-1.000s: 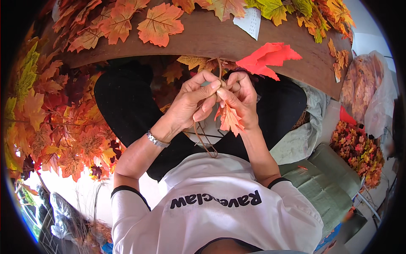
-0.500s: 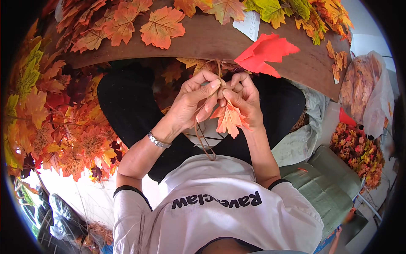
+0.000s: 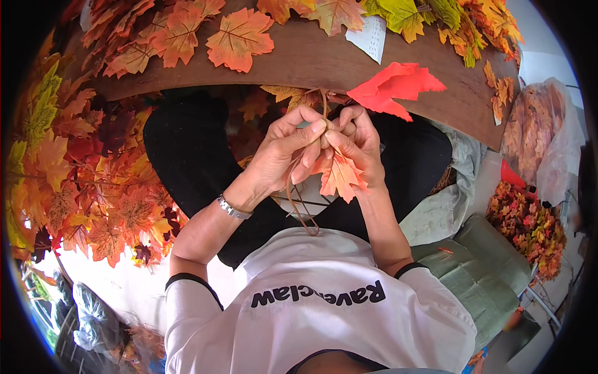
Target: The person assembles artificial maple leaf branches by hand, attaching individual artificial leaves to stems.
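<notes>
Over my lap, my left hand (image 3: 288, 144) pinches a thin brown stem (image 3: 303, 218) between thumb and fingers. That stem runs from the table edge, through my fingertips, and loops down toward my shirt. Fingertip to fingertip with it, my right hand (image 3: 360, 144) is closed at the base of a small orange artificial maple leaf (image 3: 340, 175), which hangs below the fingers. The exact joint between leaf and stem is hidden by my fingertips. Just beyond my hands are a bright red leaf (image 3: 398, 90) and a yellow-orange leaf (image 3: 289, 95), near the table edge.
A brown table (image 3: 299, 59) curves ahead, bearing orange leaves (image 3: 240, 39), green-yellow leaves (image 3: 402, 19) and a paper slip (image 3: 369, 38). Autumn foliage (image 3: 106, 206) is heaped at my left. At right are a plastic bag of leaves (image 3: 536, 131) and a reddish leaf bundle (image 3: 526, 227).
My hands keep almost the same pinch, with only a slight shift of the fingers. The red leaf has moved a little to the right and down.
</notes>
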Motion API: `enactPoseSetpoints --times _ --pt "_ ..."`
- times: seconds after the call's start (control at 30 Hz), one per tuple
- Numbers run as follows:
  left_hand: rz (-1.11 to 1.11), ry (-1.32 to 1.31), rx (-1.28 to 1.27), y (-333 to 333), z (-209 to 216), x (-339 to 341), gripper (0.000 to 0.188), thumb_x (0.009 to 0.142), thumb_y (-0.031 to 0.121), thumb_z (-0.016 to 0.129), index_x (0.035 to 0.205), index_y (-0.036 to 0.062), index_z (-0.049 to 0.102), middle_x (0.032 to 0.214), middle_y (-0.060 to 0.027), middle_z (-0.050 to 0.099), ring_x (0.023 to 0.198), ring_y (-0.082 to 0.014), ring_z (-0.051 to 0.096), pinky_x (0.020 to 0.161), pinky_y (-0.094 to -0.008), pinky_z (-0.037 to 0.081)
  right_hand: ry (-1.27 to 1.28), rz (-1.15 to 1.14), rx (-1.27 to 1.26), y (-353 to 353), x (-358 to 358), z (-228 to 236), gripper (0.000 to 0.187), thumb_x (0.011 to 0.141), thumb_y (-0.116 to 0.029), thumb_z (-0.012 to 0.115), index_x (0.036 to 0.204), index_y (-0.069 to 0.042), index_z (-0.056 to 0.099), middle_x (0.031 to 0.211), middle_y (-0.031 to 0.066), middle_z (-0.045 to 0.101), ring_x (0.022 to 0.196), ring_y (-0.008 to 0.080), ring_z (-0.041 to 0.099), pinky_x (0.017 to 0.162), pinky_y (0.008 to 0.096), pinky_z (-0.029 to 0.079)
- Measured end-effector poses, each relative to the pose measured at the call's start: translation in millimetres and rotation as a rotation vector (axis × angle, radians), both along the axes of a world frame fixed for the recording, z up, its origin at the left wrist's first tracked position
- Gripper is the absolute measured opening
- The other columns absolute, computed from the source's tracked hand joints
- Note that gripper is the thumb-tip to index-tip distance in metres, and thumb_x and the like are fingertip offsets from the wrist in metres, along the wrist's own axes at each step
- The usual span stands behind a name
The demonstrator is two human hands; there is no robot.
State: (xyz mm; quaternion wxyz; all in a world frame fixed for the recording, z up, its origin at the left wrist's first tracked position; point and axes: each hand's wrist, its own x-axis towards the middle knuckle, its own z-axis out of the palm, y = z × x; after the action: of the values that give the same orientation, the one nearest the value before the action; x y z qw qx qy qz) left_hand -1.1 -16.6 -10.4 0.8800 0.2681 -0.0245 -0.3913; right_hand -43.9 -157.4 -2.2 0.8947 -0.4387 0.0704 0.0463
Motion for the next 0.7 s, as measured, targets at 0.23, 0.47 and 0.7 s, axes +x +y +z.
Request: enactPoseSetpoints --times 0.23,0.47,0.7 --pt "-0.015 -0.078 0.124 2 12 1 0.01 0.091 0.012 0.047 0.092 0.002 0.047 0.055 -0.0083 0.053 0.032 -0.01 0.042 0.034 -0.0192 0.036 -0.03 -0.052 -0.021 1 3 -1 0.022 0.08 -0.002 0.061 0.089 -0.004 0.041 0.079 0.0065 0.057 0.068 0.0099 0.057 0.057 0.0197 0.048" --pt "-0.027 -0.067 0.166 1 20 5 0.013 0.091 0.016 0.047 0.093 0.0024 0.047 0.063 -0.0078 0.056 0.04 -0.0096 0.047 0.037 -0.0206 0.04 -0.02 -0.006 -0.067 -8 9 3 0.02 0.081 -0.003 0.06 0.088 -0.004 0.041 0.077 0.008 0.058 0.066 0.0095 0.057 0.056 0.0189 0.047" --pt "-0.294 -0.136 0.142 12 16 5 0.021 0.089 0.019 0.051 0.09 0.0 0.058 0.069 -0.0051 0.058 0.062 -0.0113 0.056 0.062 -0.0233 0.044 -0.039 0.052 -0.206 -29 14 17 0.017 0.08 -0.003 0.061 0.086 -0.002 0.045 0.078 0.0113 0.059 0.066 0.0116 0.058 0.058 0.0206 0.046"
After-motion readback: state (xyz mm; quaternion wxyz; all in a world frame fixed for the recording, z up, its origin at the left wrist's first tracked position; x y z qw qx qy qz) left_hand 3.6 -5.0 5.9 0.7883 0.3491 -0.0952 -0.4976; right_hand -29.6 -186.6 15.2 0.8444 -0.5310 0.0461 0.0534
